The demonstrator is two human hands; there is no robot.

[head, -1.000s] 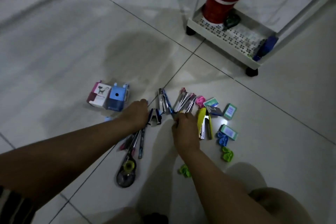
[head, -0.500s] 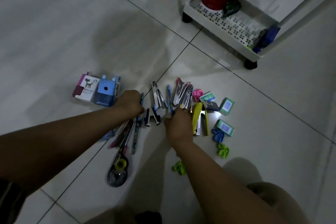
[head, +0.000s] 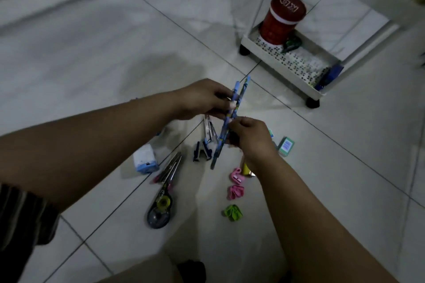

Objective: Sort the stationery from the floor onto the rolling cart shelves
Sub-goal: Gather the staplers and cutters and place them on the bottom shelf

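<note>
Both hands are raised above the floor pile and hold a small bundle of blue pens. My left hand pinches the pens near their upper part. My right hand grips them lower down. On the tiles below lie a stapler, a dark staple remover, pink-tipped pens, a correction tape, a blue sharpener, pink and green clips and a green staple box. The white cart's bottom shelf stands at the upper right.
On the cart shelf stand a red cup, a green tape dispenser and a blue item. The cart's black wheels rest on the tiles. My knees show at the bottom edge.
Both hands have risen from the floor pile, lifting blue pens between them. The view has tilted, and the pile now lies lower in the frame.
</note>
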